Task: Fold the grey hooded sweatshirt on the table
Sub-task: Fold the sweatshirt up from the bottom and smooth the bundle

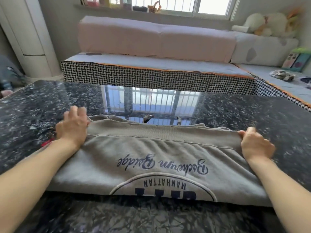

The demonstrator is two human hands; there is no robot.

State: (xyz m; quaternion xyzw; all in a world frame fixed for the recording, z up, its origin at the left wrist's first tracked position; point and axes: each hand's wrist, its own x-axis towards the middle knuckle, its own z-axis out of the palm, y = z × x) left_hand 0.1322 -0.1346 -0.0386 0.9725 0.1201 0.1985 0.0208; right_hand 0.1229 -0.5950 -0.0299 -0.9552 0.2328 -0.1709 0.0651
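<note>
On the dark speckled table (252, 111), grey hooded sweatshirt (151, 153) lies partly folded, spread across near-centre, printed side up, text upside down to the camera. Dark blue script line across the middle, arched "MANHATTAN" badge below it at the near fold edge. Ribbed hem band runs along the far edge, between both hands.

Far left: white rounded column-like unit (33, 39) on floor, blurred dark stuff beside it.

Left hand (73, 126) at sweatshirt's far-left corner, palm down, fingers spread and mostly straight, reaching past the cloth edge onto table; heel of hand sits on the fabric. Not curled round anything, so flat/relaxed. Small red bit (47, 143) just beside left wrist, too blurred to identify.

Centre back: table surface reflects window bars. Behind table, sofa (151, 74) with houndstooth edge, grey seat pad, pinkish back cushion (151, 37). Window sill above with small items, blurry.

Right hand (255, 143) at far-right corner of the hem band, fingers curled, pinching the cloth edge between thumb and fingers.

Far right: plush toys (269, 22) on the sofa corner, colourful box below them.
</note>
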